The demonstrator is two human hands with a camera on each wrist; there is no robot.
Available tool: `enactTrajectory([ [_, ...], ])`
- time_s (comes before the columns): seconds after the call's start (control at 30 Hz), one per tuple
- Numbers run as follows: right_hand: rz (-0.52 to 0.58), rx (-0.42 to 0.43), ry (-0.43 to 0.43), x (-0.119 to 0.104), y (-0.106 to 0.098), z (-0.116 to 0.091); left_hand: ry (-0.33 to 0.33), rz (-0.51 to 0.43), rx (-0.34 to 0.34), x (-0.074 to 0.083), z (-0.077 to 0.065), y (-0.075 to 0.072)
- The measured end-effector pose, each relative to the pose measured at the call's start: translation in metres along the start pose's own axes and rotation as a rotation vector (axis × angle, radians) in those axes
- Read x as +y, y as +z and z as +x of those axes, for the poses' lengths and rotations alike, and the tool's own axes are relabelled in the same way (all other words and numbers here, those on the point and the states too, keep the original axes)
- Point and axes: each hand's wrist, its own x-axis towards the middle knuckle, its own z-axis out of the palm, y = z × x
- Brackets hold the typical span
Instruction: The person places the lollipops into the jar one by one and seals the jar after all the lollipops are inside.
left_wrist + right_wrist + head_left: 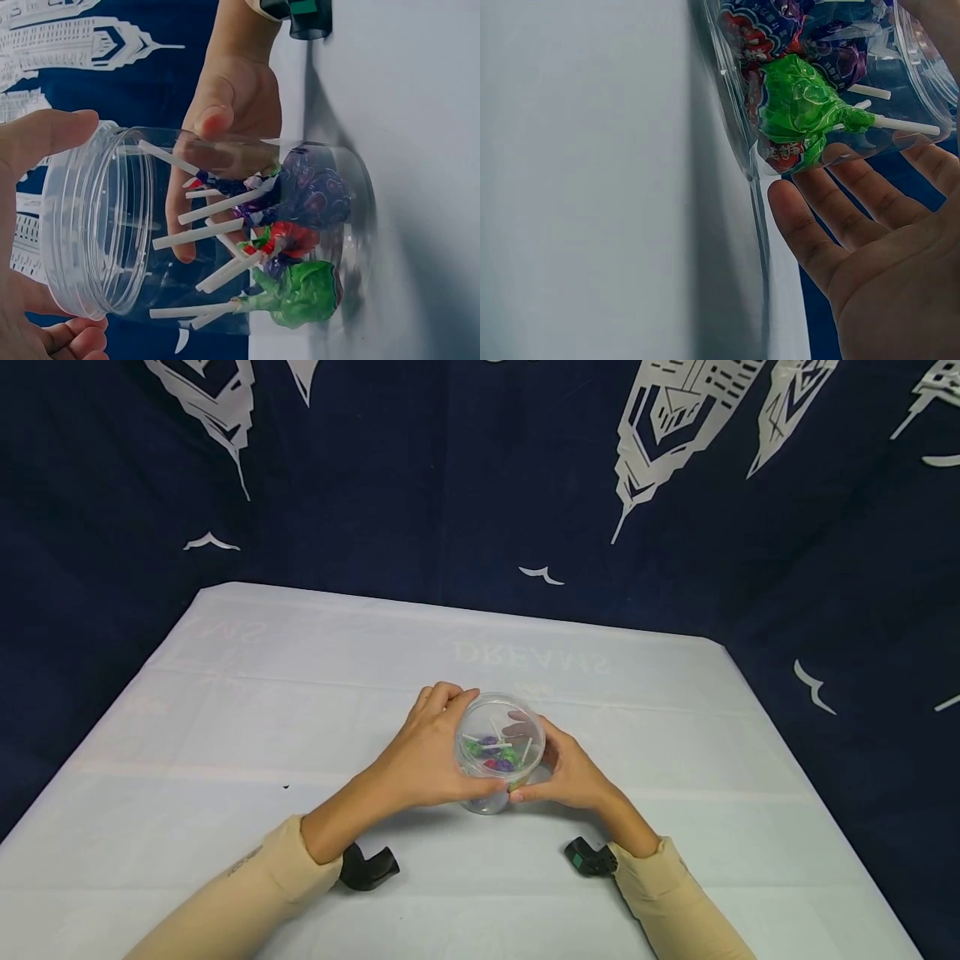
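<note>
A clear plastic jar (487, 802) with a clear lid (79, 217) stands upright at the white table, with wrapped lollipops inside. Their white sticks point up; a green lollipop (799, 97), a purple one (315, 187) and a red one (296, 238) show through the wall. My left hand (431, 752) grips the lid's rim from the left, thumb in front and fingers behind. From the right, my right hand (566, 768) holds the jar's body lower down, its thumb near the front and its fingers (881, 199) spread round the far side.
The white cloth on the table (225, 718) has faint lettering near its far edge. Behind it hangs a dark blue curtain (420, 485) with white building prints. A tiny dark speck (286, 787) lies left of my hands. Black wrist devices (367, 868) sit beside both cuffs.
</note>
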Motion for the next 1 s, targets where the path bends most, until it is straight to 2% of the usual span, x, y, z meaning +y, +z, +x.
enactTrajectory([
  [0.37, -0.004, 0.019, 0.001, -0.001, 0.001, 0.000, -0.003, 0.086, -0.042, 0.008, 0.008, 0.001],
  [0.67, -0.003, 0.011, -0.004, 0.000, 0.000, 0.001, 0.045, 0.144, -0.087, 0.005, 0.011, -0.002],
  [0.83, 0.003, 0.007, -0.012, 0.001, -0.001, 0.001, 0.061, 0.132, -0.108, 0.005, 0.013, -0.003],
  [1.0, 0.007, 0.002, -0.011, 0.002, -0.001, 0.000, 0.106, 0.068, -0.191, -0.002, 0.018, -0.008],
])
